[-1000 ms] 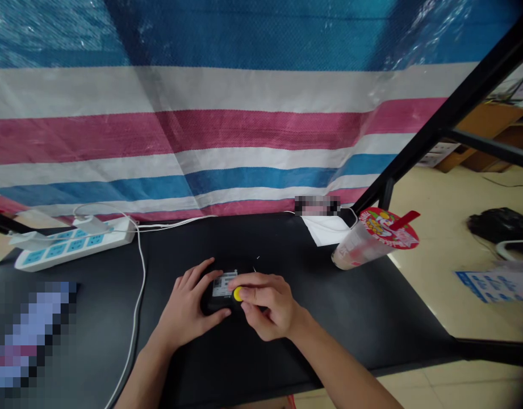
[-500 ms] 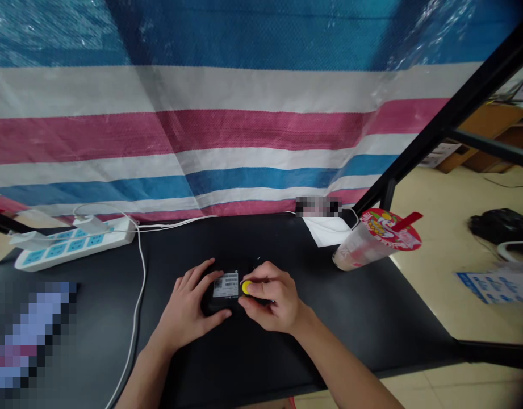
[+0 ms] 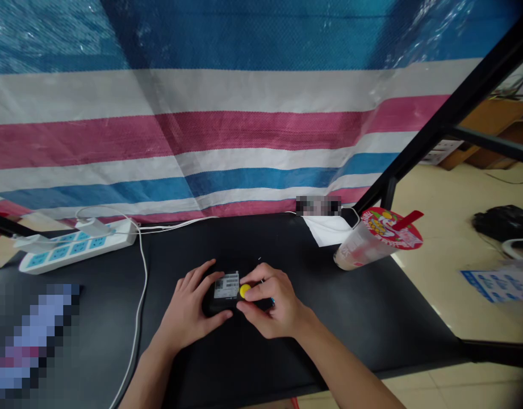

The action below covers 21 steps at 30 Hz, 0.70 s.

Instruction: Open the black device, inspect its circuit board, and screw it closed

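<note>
While the left hand cups the left end of a small black box, fingers curved over its edge, the right hand is closed at the box's right end, pinching a yellow disc between thumb and forefinger. The disc sits just beside a white barcode label on top of the box, and a blue speck, too small to identify, shows by the right hand. The box lies on a black tabletop. Well left of the box are a white power strip and its white cable. Well to the right, a clear plastic cup lies tilted with its red-printed top towards the right, near a white tissue. Beyond the box hangs a striped tarpaulin.
</note>
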{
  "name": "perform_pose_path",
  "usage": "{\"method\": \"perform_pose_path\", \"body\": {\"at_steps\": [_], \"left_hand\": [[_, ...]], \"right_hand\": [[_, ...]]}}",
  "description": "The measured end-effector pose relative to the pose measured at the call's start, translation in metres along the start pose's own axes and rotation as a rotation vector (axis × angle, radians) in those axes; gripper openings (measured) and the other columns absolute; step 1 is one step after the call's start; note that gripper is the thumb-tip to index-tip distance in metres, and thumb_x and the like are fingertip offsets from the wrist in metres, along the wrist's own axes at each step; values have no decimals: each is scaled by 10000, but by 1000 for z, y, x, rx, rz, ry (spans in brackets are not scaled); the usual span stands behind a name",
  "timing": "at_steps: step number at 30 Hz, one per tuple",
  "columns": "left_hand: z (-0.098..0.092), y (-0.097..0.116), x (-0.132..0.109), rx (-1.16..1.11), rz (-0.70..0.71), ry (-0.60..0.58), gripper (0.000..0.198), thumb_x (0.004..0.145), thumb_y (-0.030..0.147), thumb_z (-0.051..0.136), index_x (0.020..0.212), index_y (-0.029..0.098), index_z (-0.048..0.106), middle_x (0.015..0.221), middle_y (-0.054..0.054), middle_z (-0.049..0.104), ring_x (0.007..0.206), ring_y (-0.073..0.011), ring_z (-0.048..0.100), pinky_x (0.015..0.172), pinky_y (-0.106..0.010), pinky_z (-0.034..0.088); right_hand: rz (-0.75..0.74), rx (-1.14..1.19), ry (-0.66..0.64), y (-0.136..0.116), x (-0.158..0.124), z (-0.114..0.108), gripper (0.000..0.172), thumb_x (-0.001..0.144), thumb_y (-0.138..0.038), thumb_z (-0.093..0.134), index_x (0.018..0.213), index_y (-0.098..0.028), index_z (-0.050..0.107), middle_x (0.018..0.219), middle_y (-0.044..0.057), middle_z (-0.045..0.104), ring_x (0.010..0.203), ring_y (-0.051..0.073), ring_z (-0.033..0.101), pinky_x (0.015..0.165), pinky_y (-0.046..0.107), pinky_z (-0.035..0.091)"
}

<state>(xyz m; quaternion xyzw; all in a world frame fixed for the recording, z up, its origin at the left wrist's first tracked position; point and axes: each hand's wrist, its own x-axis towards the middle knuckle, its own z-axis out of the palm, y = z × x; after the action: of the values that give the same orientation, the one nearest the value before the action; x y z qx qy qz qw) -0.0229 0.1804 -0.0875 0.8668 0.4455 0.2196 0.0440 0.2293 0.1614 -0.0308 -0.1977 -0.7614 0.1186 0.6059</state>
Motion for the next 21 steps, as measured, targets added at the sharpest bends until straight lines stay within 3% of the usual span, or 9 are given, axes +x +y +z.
{"method": "perform_pose_path", "body": {"at_steps": [4, 9, 21], "left_hand": [[0, 0, 0, -7, 0, -15, 678, 858, 528, 763, 1464, 316, 546, 1679, -115, 419, 1437, -390, 493, 1053, -536, 482], [1, 0, -1, -14, 5, -8, 719, 868, 572, 751, 1495, 315, 508, 1677, -121, 423, 1439, -390, 493, 1059, -537, 478], [-2, 3, 1, -8, -1, -12, 685, 868, 582, 748, 1461, 305, 548, 1661, -132, 439, 1408, -397, 513, 1036, -540, 480]], "right_hand": [[25, -14, 7, 1, 0, 1, 293, 903, -210, 749, 1123, -277, 567, 993, 25, 693, 823, 147, 713, 723, 280, 607], [11, 141, -70, -5, -1, 2, 296, 942, -110, 609, 1195, -251, 548, 1327, 134, 708, 1149, 212, 746, 933, 388, 641], [37, 101, -30, -5, 3, 1, 276, 940, -151, 748, 1174, -236, 629, 1063, 73, 758, 992, 173, 773, 849, 300, 649]]}}
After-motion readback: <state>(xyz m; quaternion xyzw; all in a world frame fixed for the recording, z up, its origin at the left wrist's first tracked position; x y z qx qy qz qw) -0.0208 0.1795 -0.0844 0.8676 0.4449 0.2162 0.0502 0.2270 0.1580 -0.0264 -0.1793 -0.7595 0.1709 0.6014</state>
